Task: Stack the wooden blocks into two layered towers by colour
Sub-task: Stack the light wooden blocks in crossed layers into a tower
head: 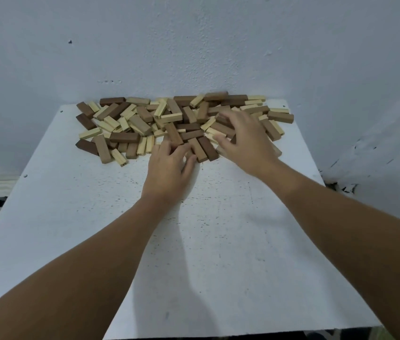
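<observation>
While dozens of blocks (145,119) lie, two hands grope

One heap of wooden blocks (145,123) (too many and too overlapped to count) lies on one table (71,217), beneath two hands.

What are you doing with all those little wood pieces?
A person is sorting a jumbled pile of wooden blocks, dark and pale, at the back of a white table. The left hand curls around a brown block at the pile's front edge. The right hand reaches over the pile. No tower stands yet.
</observation>
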### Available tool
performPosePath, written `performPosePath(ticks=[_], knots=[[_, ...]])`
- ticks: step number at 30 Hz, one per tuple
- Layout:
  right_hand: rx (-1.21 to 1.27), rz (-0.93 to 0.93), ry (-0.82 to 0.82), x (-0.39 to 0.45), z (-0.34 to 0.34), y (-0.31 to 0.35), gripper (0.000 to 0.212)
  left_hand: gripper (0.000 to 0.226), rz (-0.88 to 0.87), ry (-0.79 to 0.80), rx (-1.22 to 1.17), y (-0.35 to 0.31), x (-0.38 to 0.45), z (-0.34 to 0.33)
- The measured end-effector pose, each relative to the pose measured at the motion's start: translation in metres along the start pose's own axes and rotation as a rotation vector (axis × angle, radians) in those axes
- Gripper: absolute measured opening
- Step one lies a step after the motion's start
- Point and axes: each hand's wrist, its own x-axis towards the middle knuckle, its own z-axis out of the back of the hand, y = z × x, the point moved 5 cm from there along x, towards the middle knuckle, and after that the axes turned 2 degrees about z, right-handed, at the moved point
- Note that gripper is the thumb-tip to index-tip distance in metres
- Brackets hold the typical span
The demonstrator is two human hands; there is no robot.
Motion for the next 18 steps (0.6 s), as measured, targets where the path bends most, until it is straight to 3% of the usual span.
performPosePath(ticks=[11,18], knots=[[-0.198,0.065,-0.053,-0.041,-0.013,-0.012,0.028,0.038,-0.031,-0.022,-0.01,-0.002,-0.003,0.001],[-0.242,0.111,-0.07,-0.051,-0.012,0.011,0.035,0.038,0.036,-0.129,-0.054,-0.002,-0.01,0.017]])
